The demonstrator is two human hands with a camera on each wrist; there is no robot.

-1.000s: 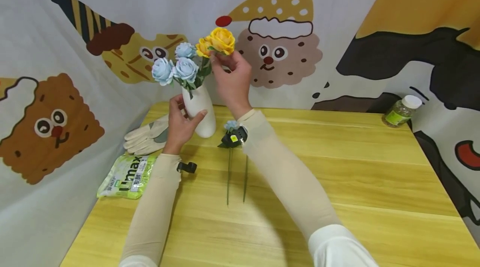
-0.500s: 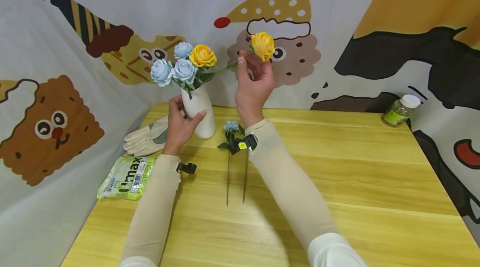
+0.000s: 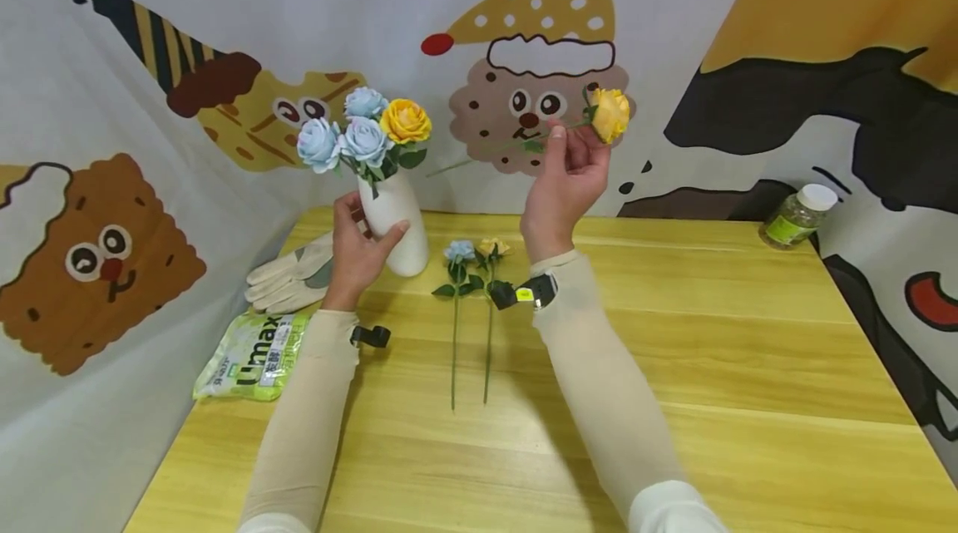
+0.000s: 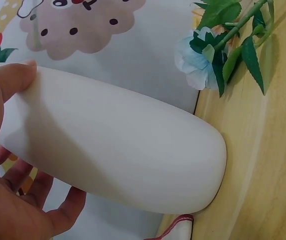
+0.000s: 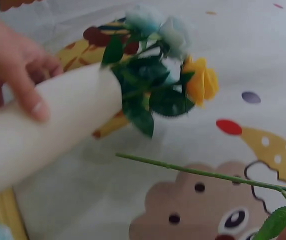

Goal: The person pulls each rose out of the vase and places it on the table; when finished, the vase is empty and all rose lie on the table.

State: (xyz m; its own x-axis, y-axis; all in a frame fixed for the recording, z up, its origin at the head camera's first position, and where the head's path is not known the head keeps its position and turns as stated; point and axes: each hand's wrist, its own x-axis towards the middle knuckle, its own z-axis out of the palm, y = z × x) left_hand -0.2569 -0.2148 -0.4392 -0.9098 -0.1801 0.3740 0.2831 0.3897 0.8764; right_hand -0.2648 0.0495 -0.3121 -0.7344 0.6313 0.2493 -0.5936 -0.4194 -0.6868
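Left hand point(image 3: 361, 257) curled round the white vase point(image 3: 402, 227), and a firm grip there should stop it tipping; right hand point(image 3: 563, 196) pinching a yellow rose point(image 3: 609, 115) below its bloom, stem point(image 5: 198, 173) pointing left, clear of the mouth. A light pinch ought to spare it, with that stem best held wide of the vase's three blue roses point(image 3: 365, 140) and second yellow rose point(image 3: 407, 120); two loose roses point(image 3: 460, 250) lie right of it on the desk point(image 3: 711, 333).

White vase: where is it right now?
In the head view, the white vase is left of centre, gripped by the left hand, with the cream glove to its left and a loose blue rose to its right.
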